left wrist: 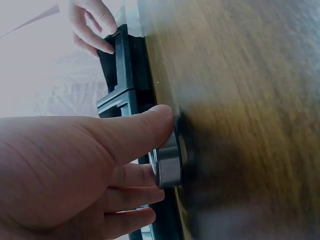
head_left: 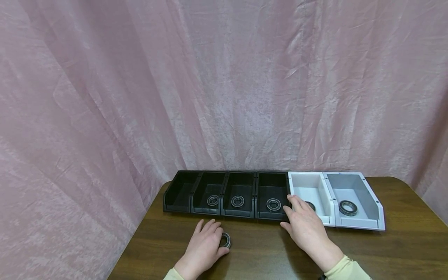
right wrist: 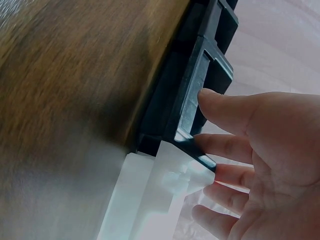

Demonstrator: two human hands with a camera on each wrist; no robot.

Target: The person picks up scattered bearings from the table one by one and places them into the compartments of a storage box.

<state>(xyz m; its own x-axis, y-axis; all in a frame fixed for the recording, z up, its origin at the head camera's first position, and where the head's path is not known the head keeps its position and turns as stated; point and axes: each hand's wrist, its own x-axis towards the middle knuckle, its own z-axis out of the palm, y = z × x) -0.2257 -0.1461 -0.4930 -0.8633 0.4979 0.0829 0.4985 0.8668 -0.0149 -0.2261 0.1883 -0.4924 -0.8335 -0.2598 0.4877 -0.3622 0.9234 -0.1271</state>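
Observation:
My left hand (head_left: 204, 247) pinches a metal ball bearing (head_left: 227, 240) at the table, in front of the row of bins. In the left wrist view the thumb lies along the near side of the bearing (left wrist: 169, 165), with fingers on its other side. My right hand (head_left: 306, 223) hovers over the front edge where a black bin (head_left: 273, 181) meets a white bin (head_left: 308, 179). Its fingers are loosely bent and appear to hold nothing. A bearing (head_left: 273, 204) lies in that black bin, and another bearing (head_left: 310, 206) in the white bin is partly hidden by the hand.
Further left, two black bins each hold a bearing (head_left: 237, 201), (head_left: 212, 200), and a black bin (head_left: 182, 190) stands at the left end. A light grey bin (head_left: 357, 221) with a larger bearing (head_left: 348, 208) closes the right end. A pink curtain (head_left: 245, 97) hangs behind the wooden table (head_left: 402, 249).

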